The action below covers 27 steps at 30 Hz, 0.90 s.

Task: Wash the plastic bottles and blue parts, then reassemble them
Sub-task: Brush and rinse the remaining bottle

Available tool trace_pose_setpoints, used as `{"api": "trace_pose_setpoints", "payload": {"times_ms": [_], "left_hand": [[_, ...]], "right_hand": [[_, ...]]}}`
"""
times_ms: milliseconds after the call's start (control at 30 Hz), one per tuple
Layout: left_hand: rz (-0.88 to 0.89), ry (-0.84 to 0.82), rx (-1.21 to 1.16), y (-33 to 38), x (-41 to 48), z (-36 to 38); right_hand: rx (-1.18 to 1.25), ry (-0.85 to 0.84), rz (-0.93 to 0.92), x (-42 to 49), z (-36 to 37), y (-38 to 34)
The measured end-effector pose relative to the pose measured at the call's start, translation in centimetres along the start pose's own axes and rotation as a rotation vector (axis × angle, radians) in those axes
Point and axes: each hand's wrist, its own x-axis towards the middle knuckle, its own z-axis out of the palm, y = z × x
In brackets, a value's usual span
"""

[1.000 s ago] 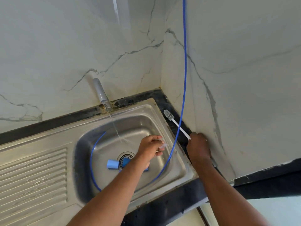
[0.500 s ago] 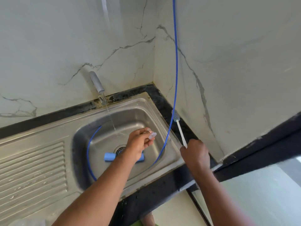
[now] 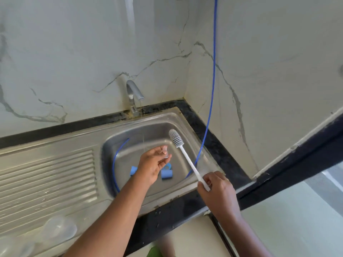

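Over the sink, my left hand pinched a small clear part under the tap's trickle; blue parts lay below. My right hand gripped the brush; gentle bristle strokes seemed wisest.

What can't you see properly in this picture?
- Small clear piece in the left hand, head view: too small and blurred to name.
- Blue parts in the sink: the hand hides part of them.
- Clear bottles: blurred, cut off by the bottom-left edge.
- Blue hose: its top leaves the frame.
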Motion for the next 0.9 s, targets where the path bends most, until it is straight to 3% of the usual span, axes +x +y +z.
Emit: {"api": "trace_pose_setpoints", "payload": {"times_ms": [133, 367, 600, 700, 900], "left_hand": [[0.064, 0.055, 0.09, 2.2, -0.7, -2.4], [0.096, 0.208, 0.035, 7.0, -1.1, -5.5], [0.124, 0.278, -0.191, 9.5, 0.3, -6.5], [0.076, 0.238, -0.212, 9.2, 0.7, -6.2], [0.018, 0.132, -0.041, 7.0, 1.4, -3.5]], "right_hand": [[0.072, -0.042, -0.092, 2.2, 2.0, -3.0], [0.13, -0.227, -0.183, 5.7, 4.6, -6.1], [0.233, -0.275, -0.293, 9.7, 5.5, -7.1], [0.344, -0.26, -0.271, 10.9, 5.9, -7.3], [0.456, -0.302, -0.327, 14.0, 6.9, -9.8]]}}
